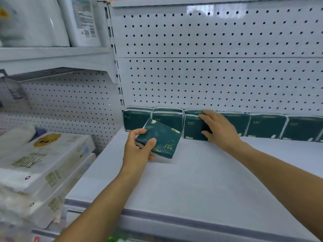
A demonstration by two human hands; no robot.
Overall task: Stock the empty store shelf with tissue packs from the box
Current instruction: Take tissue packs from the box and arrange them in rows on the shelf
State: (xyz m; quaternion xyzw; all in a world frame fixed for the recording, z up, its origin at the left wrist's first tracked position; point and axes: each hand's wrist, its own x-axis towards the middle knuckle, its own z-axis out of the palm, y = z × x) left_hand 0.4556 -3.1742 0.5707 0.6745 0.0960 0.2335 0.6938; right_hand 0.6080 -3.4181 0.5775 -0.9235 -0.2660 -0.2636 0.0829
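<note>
A: We log the left hand (138, 147) gripping a green tissue pack (161, 139), tilted just above the shelf (201, 180).

B: Right hand (219, 130), fingers straight, presses the third standing pack (193, 128) in the back row (265, 125).

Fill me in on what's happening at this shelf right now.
A person is stocking a white store shelf with dark green tissue packs. The left hand grips one pack, held tilted just above the shelf in front of the row. The right hand rests on a pack already standing in the row along the pegboard back wall. The row runs along the back; the front of the shelf is bare. White paper goods sit on the neighbouring shelf to the left.
</note>
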